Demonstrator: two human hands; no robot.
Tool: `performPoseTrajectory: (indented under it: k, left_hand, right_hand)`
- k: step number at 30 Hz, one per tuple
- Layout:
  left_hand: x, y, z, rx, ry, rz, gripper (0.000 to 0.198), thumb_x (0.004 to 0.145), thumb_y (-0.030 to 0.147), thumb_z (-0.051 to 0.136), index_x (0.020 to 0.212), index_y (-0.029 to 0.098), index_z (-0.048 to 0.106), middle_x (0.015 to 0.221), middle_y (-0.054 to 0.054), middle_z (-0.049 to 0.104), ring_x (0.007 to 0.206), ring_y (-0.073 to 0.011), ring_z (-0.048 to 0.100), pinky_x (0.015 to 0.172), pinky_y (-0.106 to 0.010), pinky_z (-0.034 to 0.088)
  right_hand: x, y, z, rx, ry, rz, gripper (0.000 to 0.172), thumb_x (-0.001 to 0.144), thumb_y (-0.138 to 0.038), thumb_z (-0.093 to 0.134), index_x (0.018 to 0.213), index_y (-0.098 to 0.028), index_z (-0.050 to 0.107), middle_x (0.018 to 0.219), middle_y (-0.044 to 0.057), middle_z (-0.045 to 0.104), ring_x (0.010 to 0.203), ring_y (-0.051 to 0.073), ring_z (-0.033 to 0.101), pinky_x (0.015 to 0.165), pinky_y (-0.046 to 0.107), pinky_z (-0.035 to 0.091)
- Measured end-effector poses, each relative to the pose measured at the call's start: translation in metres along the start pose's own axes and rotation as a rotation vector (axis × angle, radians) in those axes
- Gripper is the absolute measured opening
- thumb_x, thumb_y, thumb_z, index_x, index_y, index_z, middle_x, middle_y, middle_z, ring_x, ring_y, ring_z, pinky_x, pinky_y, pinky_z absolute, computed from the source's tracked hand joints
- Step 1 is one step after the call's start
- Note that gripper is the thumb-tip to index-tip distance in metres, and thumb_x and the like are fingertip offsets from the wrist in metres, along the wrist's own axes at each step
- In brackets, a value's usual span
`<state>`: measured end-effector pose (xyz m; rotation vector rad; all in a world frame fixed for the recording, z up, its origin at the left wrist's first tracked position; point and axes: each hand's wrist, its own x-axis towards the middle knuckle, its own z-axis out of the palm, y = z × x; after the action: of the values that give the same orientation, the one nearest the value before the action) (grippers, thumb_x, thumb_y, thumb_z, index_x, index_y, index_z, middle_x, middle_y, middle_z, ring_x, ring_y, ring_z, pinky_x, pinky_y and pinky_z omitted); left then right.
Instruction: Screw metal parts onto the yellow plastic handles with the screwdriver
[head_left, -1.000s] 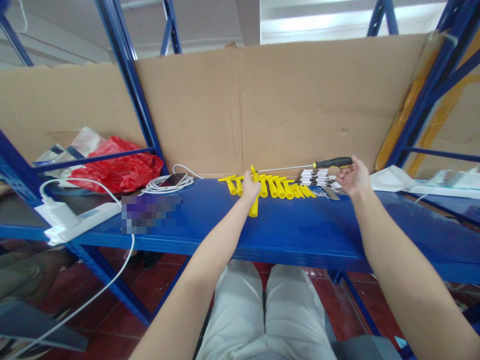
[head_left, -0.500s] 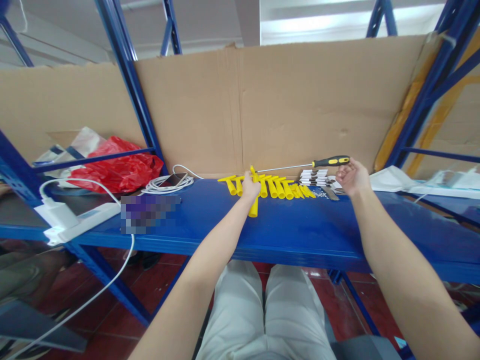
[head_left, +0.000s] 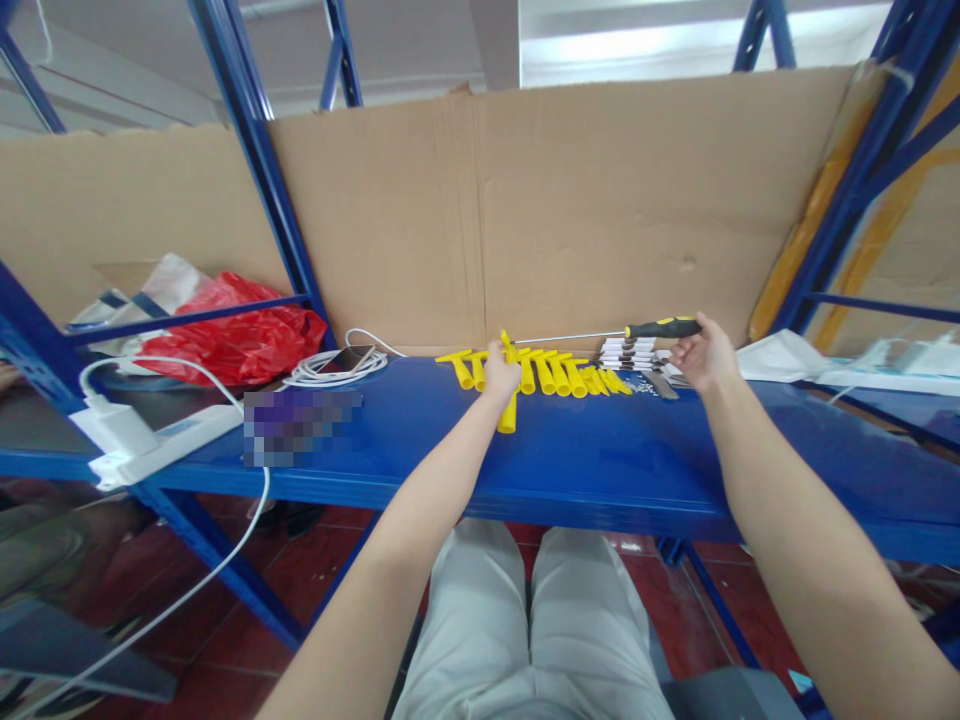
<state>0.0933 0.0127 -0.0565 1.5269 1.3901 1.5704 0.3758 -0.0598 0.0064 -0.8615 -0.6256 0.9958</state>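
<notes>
My left hand (head_left: 501,376) is closed around a yellow T-shaped plastic handle (head_left: 508,415), held up over the blue shelf. A long screwdriver (head_left: 664,328) with a black and yellow grip lies level, its shaft reaching left to the top of that yellow handle. The fingers of my right hand (head_left: 706,357) pinch the butt end of the screwdriver's grip. Whether the tip sits in a screw is too small to make out. Beside and behind my left hand, several similar yellow plastic handles (head_left: 562,380) lie in a row.
Right of the row are smaller yellow pieces (head_left: 611,382), a stack of white-and-dark pieces (head_left: 626,353), scattered tiny bits (head_left: 643,386) and a flat metal blade (head_left: 661,386). Leftward lie a coiled white cable (head_left: 330,370), a red bag (head_left: 240,325) and a power strip (head_left: 176,445). Cardboard (head_left: 600,210) stands behind.
The screwdriver's grip has turned about its length, showing more black and less yellow. My right fingers have shifted with it; my left hand stays in place.
</notes>
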Motion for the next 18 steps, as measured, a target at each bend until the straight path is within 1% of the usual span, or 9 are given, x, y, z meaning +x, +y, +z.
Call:
performPoseTrajectory:
  k: [2, 4, 7, 9, 10, 12, 15, 16, 18]
  left_hand:
    - [0.0, 0.0, 0.0, 0.0, -0.005, 0.005, 0.037, 0.087, 0.018, 0.067, 0.121, 0.027, 0.053, 0.102, -0.006, 0.074, 0.091, -0.0213, 0.071, 0.077, -0.032, 0.058]
    - [-0.001, 0.0, 0.0, -0.003, 0.012, 0.0, 0.038, 0.086, 0.017, 0.067, 0.121, 0.026, 0.053, 0.102, -0.006, 0.073, 0.091, -0.0215, 0.071, 0.077, -0.032, 0.058]
    - [-0.002, 0.001, 0.001, -0.012, 0.043, 0.004, 0.041, 0.085, 0.016, 0.067, 0.122, 0.027, 0.053, 0.102, -0.006, 0.074, 0.09, -0.0214, 0.071, 0.078, -0.032, 0.058]
    - [-0.002, 0.001, 0.001, -0.013, 0.046, 0.001, 0.042, 0.085, 0.015, 0.067, 0.122, 0.027, 0.052, 0.102, -0.006, 0.074, 0.091, -0.0215, 0.072, 0.078, -0.032, 0.058]
    - [-0.002, 0.001, 0.001, -0.011, 0.044, -0.005, 0.042, 0.085, 0.015, 0.067, 0.122, 0.027, 0.052, 0.103, -0.006, 0.074, 0.092, -0.0217, 0.072, 0.079, -0.033, 0.058]
    - [-0.001, 0.001, 0.001, -0.005, 0.039, -0.02, 0.041, 0.085, 0.015, 0.067, 0.122, 0.027, 0.053, 0.105, -0.006, 0.074, 0.094, -0.0222, 0.072, 0.079, -0.033, 0.058]
    - [0.0, 0.0, 0.001, -0.004, 0.045, -0.025, 0.041, 0.084, 0.015, 0.067, 0.121, 0.027, 0.053, 0.105, -0.006, 0.074, 0.094, -0.0225, 0.072, 0.079, -0.033, 0.058]
    - [0.0, 0.0, 0.0, -0.005, 0.049, -0.022, 0.041, 0.085, 0.015, 0.067, 0.121, 0.027, 0.053, 0.105, -0.006, 0.074, 0.094, -0.0224, 0.072, 0.079, -0.033, 0.058]
    - [0.0, 0.0, 0.0, -0.005, 0.048, -0.017, 0.041, 0.085, 0.016, 0.067, 0.122, 0.027, 0.053, 0.104, -0.006, 0.074, 0.093, -0.0222, 0.072, 0.078, -0.033, 0.058]
  right_hand:
    - [-0.003, 0.0, 0.001, 0.009, -0.015, 0.003, 0.045, 0.105, -0.043, 0.044, 0.065, -0.024, 0.036, 0.042, -0.005, 0.03, 0.039, 0.009, 0.029, 0.036, 0.019, 0.029]
    - [-0.006, -0.001, 0.003, 0.023, -0.011, -0.002, 0.046, 0.106, -0.043, 0.042, 0.065, -0.024, 0.036, 0.042, -0.005, 0.03, 0.04, 0.009, 0.03, 0.037, 0.018, 0.03]
    - [-0.011, -0.002, 0.005, 0.031, 0.015, -0.016, 0.044, 0.108, -0.035, 0.036, 0.066, -0.023, 0.039, 0.041, -0.004, 0.033, 0.04, 0.009, 0.034, 0.038, 0.018, 0.031]
    - [-0.011, -0.003, 0.006, 0.023, 0.034, -0.024, 0.044, 0.108, -0.028, 0.032, 0.065, -0.023, 0.04, 0.043, -0.003, 0.037, 0.04, 0.01, 0.038, 0.038, 0.018, 0.033]
    - [-0.01, -0.002, 0.005, 0.014, 0.037, -0.028, 0.045, 0.108, -0.027, 0.033, 0.064, -0.022, 0.041, 0.044, -0.003, 0.039, 0.04, 0.01, 0.039, 0.038, 0.019, 0.034]
    - [-0.004, 0.0, 0.002, -0.015, 0.019, -0.041, 0.045, 0.105, -0.035, 0.045, 0.063, -0.022, 0.041, 0.046, -0.003, 0.043, 0.04, 0.01, 0.041, 0.038, 0.019, 0.035]
    - [0.008, 0.005, -0.005, -0.048, -0.056, -0.086, 0.049, 0.091, -0.05, 0.069, 0.063, -0.023, 0.041, 0.049, -0.005, 0.045, 0.041, 0.01, 0.042, 0.037, 0.019, 0.036]
    - [0.012, 0.007, -0.007, -0.046, -0.076, -0.101, 0.05, 0.088, -0.052, 0.073, 0.063, -0.023, 0.04, 0.049, -0.005, 0.045, 0.041, 0.009, 0.042, 0.037, 0.019, 0.035]
    - [0.018, 0.01, -0.011, -0.038, -0.096, -0.12, 0.052, 0.086, -0.055, 0.074, 0.064, -0.023, 0.039, 0.05, -0.006, 0.045, 0.041, 0.009, 0.042, 0.036, 0.019, 0.034]
